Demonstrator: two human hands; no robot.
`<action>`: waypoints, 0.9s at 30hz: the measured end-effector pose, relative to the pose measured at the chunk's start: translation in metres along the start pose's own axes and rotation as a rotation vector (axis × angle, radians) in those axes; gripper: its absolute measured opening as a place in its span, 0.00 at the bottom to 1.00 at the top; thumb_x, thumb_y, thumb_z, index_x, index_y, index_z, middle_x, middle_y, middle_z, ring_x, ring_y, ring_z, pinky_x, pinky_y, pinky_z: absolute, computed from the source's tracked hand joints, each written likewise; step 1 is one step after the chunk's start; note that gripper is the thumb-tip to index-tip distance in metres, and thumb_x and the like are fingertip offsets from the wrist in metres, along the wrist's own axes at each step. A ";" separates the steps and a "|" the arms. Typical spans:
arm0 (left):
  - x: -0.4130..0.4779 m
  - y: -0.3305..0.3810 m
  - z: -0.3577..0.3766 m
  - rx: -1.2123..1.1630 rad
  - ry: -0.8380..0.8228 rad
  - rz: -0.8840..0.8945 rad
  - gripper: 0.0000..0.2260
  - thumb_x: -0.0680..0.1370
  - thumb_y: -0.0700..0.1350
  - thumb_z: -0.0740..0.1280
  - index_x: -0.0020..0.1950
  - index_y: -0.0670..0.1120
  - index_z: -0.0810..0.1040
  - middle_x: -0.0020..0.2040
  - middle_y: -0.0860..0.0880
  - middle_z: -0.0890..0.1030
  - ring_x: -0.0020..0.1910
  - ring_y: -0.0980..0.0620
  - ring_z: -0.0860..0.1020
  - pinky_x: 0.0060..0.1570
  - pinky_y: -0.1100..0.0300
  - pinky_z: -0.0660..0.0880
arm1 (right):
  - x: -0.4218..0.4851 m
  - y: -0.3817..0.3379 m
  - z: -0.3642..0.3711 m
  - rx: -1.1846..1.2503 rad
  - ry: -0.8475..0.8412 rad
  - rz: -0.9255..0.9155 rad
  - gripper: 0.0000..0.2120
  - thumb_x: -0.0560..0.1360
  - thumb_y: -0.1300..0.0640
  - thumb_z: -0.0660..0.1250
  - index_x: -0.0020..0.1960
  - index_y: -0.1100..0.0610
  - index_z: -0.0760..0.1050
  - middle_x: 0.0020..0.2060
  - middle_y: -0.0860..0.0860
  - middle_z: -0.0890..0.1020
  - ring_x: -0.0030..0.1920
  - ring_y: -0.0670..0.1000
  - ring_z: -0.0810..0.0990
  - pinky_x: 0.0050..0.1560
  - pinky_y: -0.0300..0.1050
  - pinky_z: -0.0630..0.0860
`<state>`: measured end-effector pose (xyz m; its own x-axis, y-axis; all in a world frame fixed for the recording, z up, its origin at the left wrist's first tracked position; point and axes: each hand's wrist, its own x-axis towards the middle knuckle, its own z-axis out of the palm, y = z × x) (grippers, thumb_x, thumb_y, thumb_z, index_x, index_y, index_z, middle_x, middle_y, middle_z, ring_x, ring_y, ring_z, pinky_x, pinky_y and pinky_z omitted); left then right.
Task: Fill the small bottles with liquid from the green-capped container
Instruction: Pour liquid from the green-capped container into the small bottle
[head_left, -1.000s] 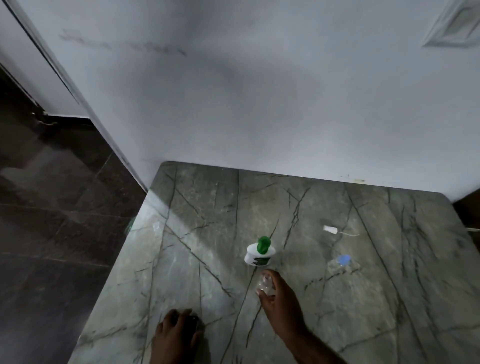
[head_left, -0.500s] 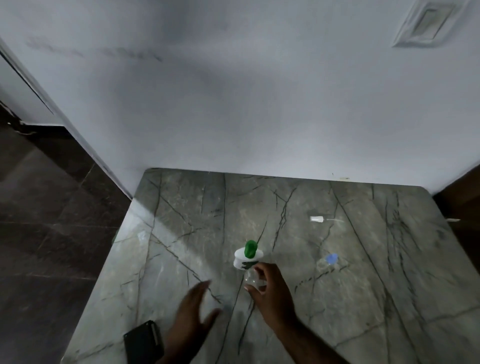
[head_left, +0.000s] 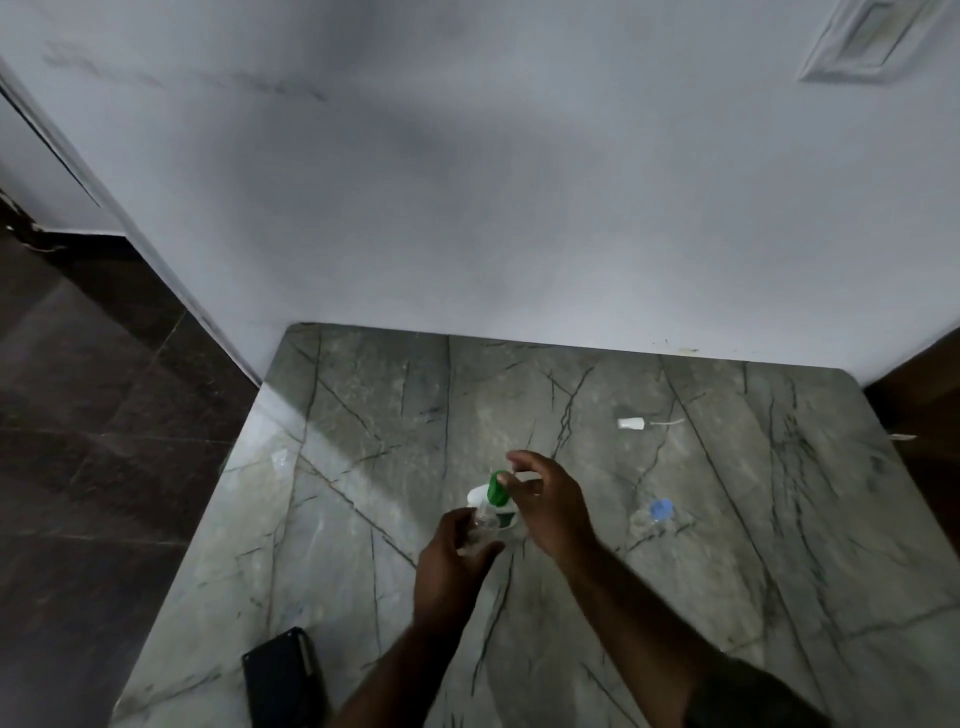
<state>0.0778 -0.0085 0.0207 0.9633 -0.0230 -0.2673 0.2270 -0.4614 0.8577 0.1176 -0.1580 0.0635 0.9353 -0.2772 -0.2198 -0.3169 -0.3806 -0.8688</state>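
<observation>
We see a grey-green marble table (head_left: 363, 519) with dark veins, pushed against a white wall. On it stands the white container with green cap (head_left: 496, 493) near the middle. A black flat object (head_left: 283, 675) lies at the near left edge. A small white piece (head_left: 631, 424) lies far right, and a clear small bottle with blue cap (head_left: 655, 514) lies on its side at the right

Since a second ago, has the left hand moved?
Yes. The left hand left the table's near edge, went forward to the green-capped container, now holding a small bottle.
</observation>
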 end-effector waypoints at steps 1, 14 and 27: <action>-0.001 0.001 0.001 -0.010 0.001 -0.006 0.23 0.72 0.48 0.78 0.63 0.55 0.75 0.51 0.62 0.82 0.51 0.67 0.80 0.48 0.69 0.78 | 0.007 -0.002 0.001 -0.017 -0.049 0.014 0.12 0.75 0.52 0.71 0.58 0.50 0.80 0.51 0.43 0.81 0.50 0.44 0.81 0.45 0.33 0.77; 0.000 0.002 0.003 -0.076 0.044 0.026 0.24 0.71 0.48 0.79 0.65 0.55 0.76 0.53 0.59 0.83 0.52 0.62 0.82 0.53 0.60 0.82 | 0.025 0.002 -0.005 -0.133 -0.207 -0.069 0.08 0.73 0.55 0.73 0.51 0.54 0.82 0.45 0.46 0.84 0.46 0.44 0.81 0.44 0.33 0.75; 0.004 -0.002 0.006 -0.098 0.016 -0.072 0.24 0.71 0.49 0.79 0.64 0.47 0.80 0.54 0.54 0.85 0.51 0.62 0.82 0.49 0.72 0.76 | 0.037 -0.002 -0.007 -0.238 -0.297 -0.067 0.08 0.72 0.56 0.74 0.50 0.55 0.81 0.47 0.48 0.84 0.47 0.45 0.79 0.43 0.32 0.72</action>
<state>0.0806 -0.0132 0.0147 0.9460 0.0221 -0.3235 0.3081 -0.3722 0.8755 0.1513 -0.1742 0.0601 0.9490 0.0099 -0.3152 -0.2482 -0.5930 -0.7660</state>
